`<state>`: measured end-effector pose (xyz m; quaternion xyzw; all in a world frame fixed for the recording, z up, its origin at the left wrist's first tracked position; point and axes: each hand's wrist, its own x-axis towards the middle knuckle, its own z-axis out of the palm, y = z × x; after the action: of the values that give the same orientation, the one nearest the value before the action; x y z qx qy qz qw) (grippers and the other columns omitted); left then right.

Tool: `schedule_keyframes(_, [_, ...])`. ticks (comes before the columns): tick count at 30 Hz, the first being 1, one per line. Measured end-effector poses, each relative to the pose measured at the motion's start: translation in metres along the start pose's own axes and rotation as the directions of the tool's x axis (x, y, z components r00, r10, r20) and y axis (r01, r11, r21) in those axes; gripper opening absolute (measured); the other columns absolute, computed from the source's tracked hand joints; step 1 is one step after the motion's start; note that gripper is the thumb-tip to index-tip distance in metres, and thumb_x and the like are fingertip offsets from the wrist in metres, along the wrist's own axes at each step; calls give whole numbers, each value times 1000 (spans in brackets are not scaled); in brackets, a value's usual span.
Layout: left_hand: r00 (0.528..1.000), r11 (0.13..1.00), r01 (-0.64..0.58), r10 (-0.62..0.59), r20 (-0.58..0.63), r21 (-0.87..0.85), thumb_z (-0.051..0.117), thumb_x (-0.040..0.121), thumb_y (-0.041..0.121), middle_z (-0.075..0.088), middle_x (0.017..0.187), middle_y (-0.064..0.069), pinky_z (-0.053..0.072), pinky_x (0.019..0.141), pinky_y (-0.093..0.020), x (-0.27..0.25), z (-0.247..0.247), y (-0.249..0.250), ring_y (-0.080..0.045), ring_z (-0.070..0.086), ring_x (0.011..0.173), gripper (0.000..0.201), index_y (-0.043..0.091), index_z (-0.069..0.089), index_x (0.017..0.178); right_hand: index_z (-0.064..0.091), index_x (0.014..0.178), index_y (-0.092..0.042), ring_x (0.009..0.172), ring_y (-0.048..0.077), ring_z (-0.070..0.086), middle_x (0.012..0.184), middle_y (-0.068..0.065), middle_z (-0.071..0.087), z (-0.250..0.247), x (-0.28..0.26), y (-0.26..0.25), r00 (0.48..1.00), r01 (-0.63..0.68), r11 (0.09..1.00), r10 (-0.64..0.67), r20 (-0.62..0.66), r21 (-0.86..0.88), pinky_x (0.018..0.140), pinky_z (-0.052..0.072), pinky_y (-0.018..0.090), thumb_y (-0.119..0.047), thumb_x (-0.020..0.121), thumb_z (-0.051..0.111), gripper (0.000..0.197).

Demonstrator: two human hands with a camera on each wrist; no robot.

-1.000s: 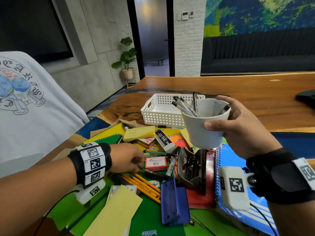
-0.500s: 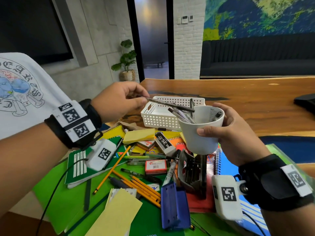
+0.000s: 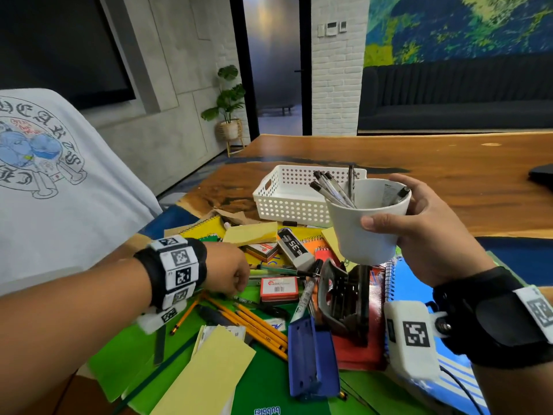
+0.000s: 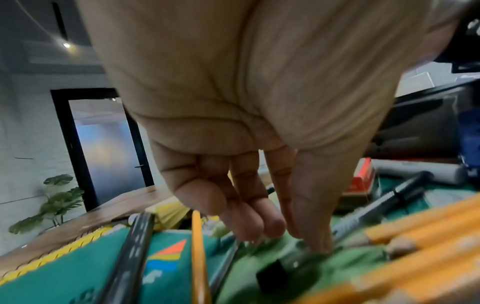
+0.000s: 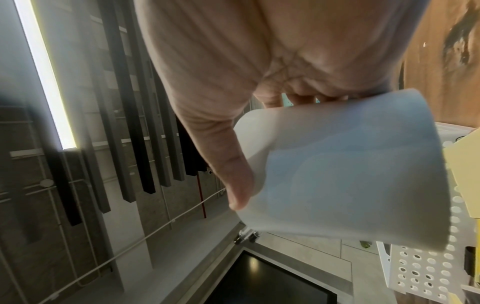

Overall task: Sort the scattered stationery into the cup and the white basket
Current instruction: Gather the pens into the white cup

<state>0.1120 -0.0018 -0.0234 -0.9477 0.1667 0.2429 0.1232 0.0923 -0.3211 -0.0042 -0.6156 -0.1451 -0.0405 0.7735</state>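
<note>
**Cup held up, left hand down in the pile**

The right hand point(image 3: 425, 235) holds the white cup point(image 3: 366, 226) in the air above the pile, thumb across its near wall and fingers wrapped round the far side. The cup tilts a little to the left. Several pens point(image 3: 332, 190) stand in it, leaning left over the rim, and a dark marker point(image 3: 399, 194) leans against the right inner wall.

The white basket point(image 3: 287, 202) stands on the wooden table point(image 3: 449, 175) behind the pile, just behind the cup as seen from the head camera.

The left hand point(image 3: 229, 272) is low at the left side of the pile, fingers pointing down. In the wrist view its fingertips point(image 4: 270, 226) and thumb touch a green sheet point(image 4: 298, 265) beside a pen point(image 4: 363, 216); whether they pinch anything I cannot tell, as the picture is blurred there.

Yellow pencils point(image 3: 257, 322) lie in a bundle just right of that hand, with one more pencil point(image 3: 184, 316) under the wrist. Nearby are a red box point(image 3: 279, 289), a black hole punch point(image 3: 344, 298), a blue punch point(image 3: 312, 357), a white eraser point(image 3: 294, 245), yellow notes point(image 3: 250, 233) and a red notebook point(image 3: 359, 351).
</note>
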Motion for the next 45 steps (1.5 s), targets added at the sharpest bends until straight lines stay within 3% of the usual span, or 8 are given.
schedule_keyframes(10, [961,947,-207,149,-232,-248,72,88,37,69,94,17,52,83,-27,-5,-14,-30,-2,63,89,6,40,69,93,49,138,-20,105,25,71,116,5,72,1,-1,2,1000,-29,999,30,-5,14,76,59,32,-13,37,96,112])
schedule_keyframes(13, [904,750,-382,181,-387,-540,75,88,32,76,97,5,53,85,-27,-22,-47,-42,-10,69,89,11,27,71,97,52,130,-22,103,23,72,113,3,74,3,1,6,999,-35,999,36,-22,24,74,59,30,5,37,93,106])
schedule_keyframes(17, [811,421,-533,5,-586,-734,72,81,22,75,83,-9,57,68,-23,-37,-79,-33,-16,70,75,16,14,70,96,51,130,-25,106,24,71,115,2,74,6,1,11,998,-52,998,53,-22,48,78,58,31,-6,36,96,106])
schedule_keyframes(23, [690,693,-520,-3,-724,-499,75,86,32,76,92,3,57,85,-39,-40,-104,4,-19,71,87,16,34,76,102,44,142,-21,111,25,70,122,5,71,12,0,12,998,-63,998,63,-15,26,92,56,43,-17,32,98,123])
schedule_keyframes(29, [632,664,-568,-26,-775,-486,60,92,51,71,85,2,57,84,-41,-29,-96,25,-16,69,81,34,40,62,125,50,135,-22,105,22,72,116,3,73,5,-2,2,998,-48,999,49,-32,25,79,58,33,-1,46,89,99])
schedule_keyframes(35, [774,872,-260,-68,-629,-414,54,99,41,69,79,8,54,78,-41,4,-60,8,-10,64,75,23,27,67,87,49,137,-20,104,23,72,116,3,73,-1,-4,-6,997,-30,999,32,-74,21,81,59,37,-3,43,89,103])
schedule_keyframes(40, [886,929,-116,-63,-459,-352,64,94,39,68,95,13,51,74,-26,23,-32,8,-6,63,89,19,34,68,112,47,139,-21,97,20,73,115,3,70,-1,-4,-7,995,-40,999,41,-86,17,81,60,36,-4,44,89,105])
schedule_keyframes(45, [946,948,-93,-12,-325,-305,70,87,45,65,103,14,55,87,-33,36,-19,16,-8,63,94,40,34,63,124,47,139,-18,97,18,73,116,5,70,1,-6,-8,996,-48,998,50,-78,29,81,60,35,-5,48,86,100])
